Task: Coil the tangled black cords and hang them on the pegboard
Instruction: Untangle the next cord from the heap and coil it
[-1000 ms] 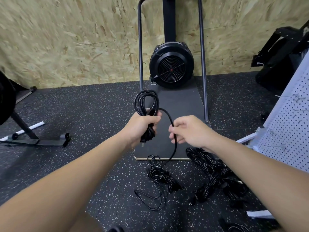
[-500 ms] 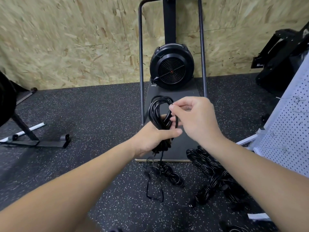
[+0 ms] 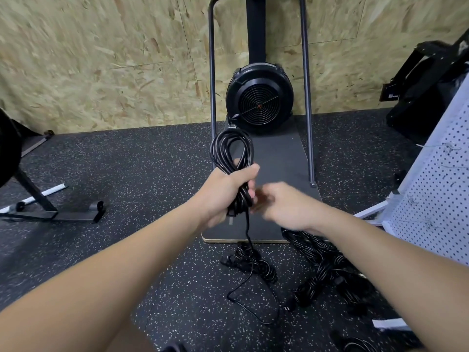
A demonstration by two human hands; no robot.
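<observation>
Cord loops stand up out of the left hand, which grips the black bundle in its fist with the thumb across the top. One thin strand hangs down from the fist to the floor, where it joins a small messy heap of cord and a loose curl. The right hand is just beside the bundle, at its lower end. That hand is blurred, so its grip cannot be told.

A bigger pile of tangled black cords lies on the floor under the right arm. More cord shows at the bottom edge.

The white pegboard leans at the right side, well apart from the hands.

Behind the hands a dark flat board lies on the speckled floor. A round black fan sits at its far end, between two thin metal bars. The wall behind is rough wood chip board.
</observation>
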